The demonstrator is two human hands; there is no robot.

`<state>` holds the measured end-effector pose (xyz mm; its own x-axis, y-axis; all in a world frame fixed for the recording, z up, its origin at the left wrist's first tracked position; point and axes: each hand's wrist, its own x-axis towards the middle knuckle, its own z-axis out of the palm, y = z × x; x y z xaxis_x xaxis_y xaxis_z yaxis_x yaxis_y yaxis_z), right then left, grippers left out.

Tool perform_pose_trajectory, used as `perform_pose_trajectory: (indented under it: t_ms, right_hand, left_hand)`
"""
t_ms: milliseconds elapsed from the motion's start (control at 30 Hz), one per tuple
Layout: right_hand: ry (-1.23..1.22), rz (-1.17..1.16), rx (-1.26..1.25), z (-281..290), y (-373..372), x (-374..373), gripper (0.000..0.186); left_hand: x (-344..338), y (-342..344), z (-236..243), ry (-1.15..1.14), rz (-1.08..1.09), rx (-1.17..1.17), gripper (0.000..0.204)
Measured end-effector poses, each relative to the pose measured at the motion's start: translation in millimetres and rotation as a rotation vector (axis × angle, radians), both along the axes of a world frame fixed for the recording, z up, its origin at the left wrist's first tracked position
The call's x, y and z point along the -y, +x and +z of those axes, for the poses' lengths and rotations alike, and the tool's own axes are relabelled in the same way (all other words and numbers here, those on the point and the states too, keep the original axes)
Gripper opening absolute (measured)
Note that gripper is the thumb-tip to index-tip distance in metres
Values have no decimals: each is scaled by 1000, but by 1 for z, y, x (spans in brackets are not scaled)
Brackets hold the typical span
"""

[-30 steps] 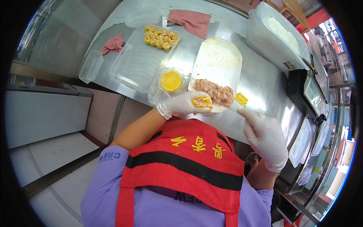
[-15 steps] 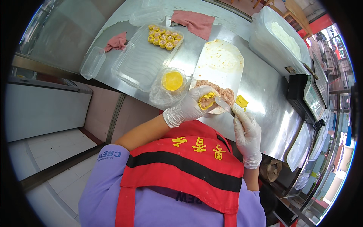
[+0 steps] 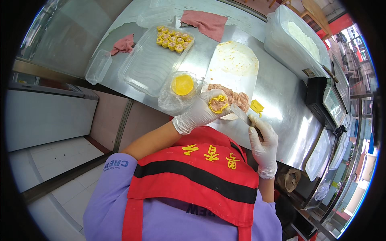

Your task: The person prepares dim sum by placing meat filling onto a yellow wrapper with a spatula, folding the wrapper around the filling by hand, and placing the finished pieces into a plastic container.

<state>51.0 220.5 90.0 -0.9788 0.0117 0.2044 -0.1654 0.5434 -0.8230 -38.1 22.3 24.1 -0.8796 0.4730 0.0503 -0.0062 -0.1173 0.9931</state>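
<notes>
My left hand, in a white disposable glove, is closed round a yellow-wrapped dumpling whose pink meat filling shows at the open top. In my gloved right hand is a flat metal spatula, its blade tip close beside the dumpling. Just beyond both hands, minced meat lies on the near end of a white board. A stack of round yellow wrappers sits in a clear plastic bag left of the board. Yellow wrapper scraps lie to its right.
A clear tray on the steel table holds several finished dumplings at its far end. Pink cloths lie behind. Far right stand a tub of white powder and a black-cased device. A small clear container is far left.
The dumpling in my left hand has turned more upright, its filling now facing up. The spatula blade has drawn back from the filling to the dumpling's right side.
</notes>
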Motion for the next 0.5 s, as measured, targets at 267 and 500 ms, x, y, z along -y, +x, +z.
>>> perform_pose_trajectory:
  t_ms: [267,500]
  right_hand:
    - [-326,-53,243,-15,-17,32,21]
    - [-286,2,204,-18,-20,33,17]
  left_hand:
    - [-9,7,12,-36,-107,-107,25]
    - [0,4,15,-135,-190,-163,27]
